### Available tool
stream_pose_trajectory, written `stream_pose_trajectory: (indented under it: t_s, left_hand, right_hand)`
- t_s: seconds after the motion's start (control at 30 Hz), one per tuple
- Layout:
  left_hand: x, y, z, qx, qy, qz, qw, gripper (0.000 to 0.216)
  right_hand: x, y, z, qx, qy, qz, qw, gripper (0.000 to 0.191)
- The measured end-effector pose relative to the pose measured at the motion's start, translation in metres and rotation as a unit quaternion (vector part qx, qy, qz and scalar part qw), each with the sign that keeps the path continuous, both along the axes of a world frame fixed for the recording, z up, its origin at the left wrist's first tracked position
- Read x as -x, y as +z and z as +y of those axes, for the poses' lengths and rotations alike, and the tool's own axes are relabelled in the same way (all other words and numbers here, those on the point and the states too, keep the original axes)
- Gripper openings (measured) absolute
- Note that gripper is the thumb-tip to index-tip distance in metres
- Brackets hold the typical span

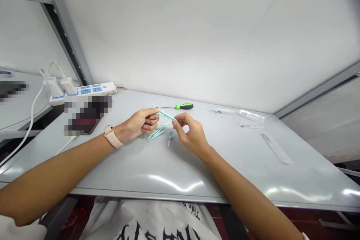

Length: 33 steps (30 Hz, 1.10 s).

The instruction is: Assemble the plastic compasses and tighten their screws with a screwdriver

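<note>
Mint-green plastic drawing compass (pixel 167 116), slim and long-legged, spans the gap between the hands. Left hand (pixel 142 123) clenches its near end, apparently to steady it, while the right hand (pixel 191 135) grasps the far end in a thumb-and-forefinger pinch, as if for fine work. Below the compass lie a matching mint-green compass-shaped piece (pixel 156 133) and two small blue-tipped tubes (pixel 170 138); behind it, a green-and-black screwdriver (pixel 184 106). Left of the compass sits a white plastic power strip (pixel 97 89), right of it clear plastic packets (pixel 239 116), all on a pale grey table (pixel 126 172) against a white wall (pixel 197 37).
</note>
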<state>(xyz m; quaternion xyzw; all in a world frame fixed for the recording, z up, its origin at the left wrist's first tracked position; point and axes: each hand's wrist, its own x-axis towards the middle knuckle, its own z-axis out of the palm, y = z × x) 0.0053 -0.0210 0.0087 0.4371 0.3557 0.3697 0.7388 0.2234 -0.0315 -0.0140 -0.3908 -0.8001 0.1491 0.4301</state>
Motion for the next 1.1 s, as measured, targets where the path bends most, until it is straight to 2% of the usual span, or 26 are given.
stream_pose_trajectory:
  t_s: [0.33,0.67,0.9,1.1]
  left_hand:
    - [0.0025,0.0,-0.002,-0.023,-0.003,-0.017,1.0,0.05]
    - [-0.0023,0.0057,-0.0022,0.028,0.028,-0.013,0.999,0.044]
    - [-0.0027,0.0062,-0.002,0.027,0.047,0.011,0.998,0.043]
    - [-0.0026,0.0048,-0.0021,0.013,0.051,-0.006,0.999,0.043]
  right_hand:
    - [-0.0003,-0.0029,-0.0007,-0.009,0.029,0.009,1.0,0.011]
    - [0.0005,-0.0006,0.0,-0.019,0.014,0.007,1.0,0.008]
    - [0.0011,-0.001,-0.001,-0.012,0.02,-0.007,1.0,0.012]
    - [0.0012,-0.0006,-0.0018,-0.021,0.029,-0.009,0.999,0.011]
